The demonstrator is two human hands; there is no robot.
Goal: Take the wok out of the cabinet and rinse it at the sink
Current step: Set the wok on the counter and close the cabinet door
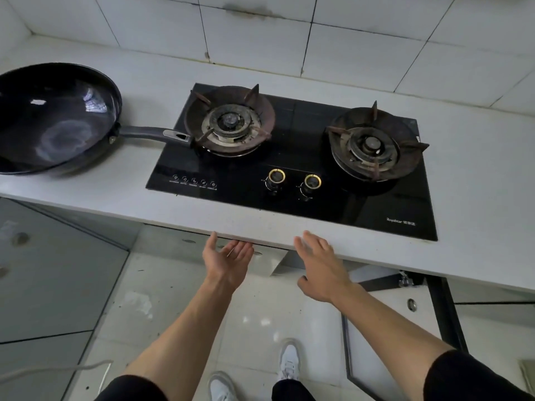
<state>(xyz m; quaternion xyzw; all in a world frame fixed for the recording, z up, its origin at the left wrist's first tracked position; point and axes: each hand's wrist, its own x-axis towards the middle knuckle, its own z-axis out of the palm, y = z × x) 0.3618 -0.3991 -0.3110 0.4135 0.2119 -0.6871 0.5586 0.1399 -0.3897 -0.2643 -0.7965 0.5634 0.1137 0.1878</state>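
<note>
Your dark, round, steel wok with the long black handle (pixel 58 118) sits on the pale speckled stone surface (pixel 139 180) at about nine o'clock from the black glass two-burner gas hob (pixel 292 169), its handle tip reaching to the hob's left burner. So it is out of the cabinet already, and the step in hand looks like the turn from fetching to carrying. Your left hand (pixel 228 257) hangs palm-up just below the surface's front edge, fingers loose and spread, holding nothing; your right hand (pixel 321 264) is beside it at three o'clock, fingers straight, also empty, over the edge. Below, at five o'clock, a white cabinet door with a dark frame (pixel 385 322) stands open. No sink shows here. Next, you likely need to reach to ten o'clock, take the handle firmly, steady the bowl's weight, and carry it level toward the sink.
</note>
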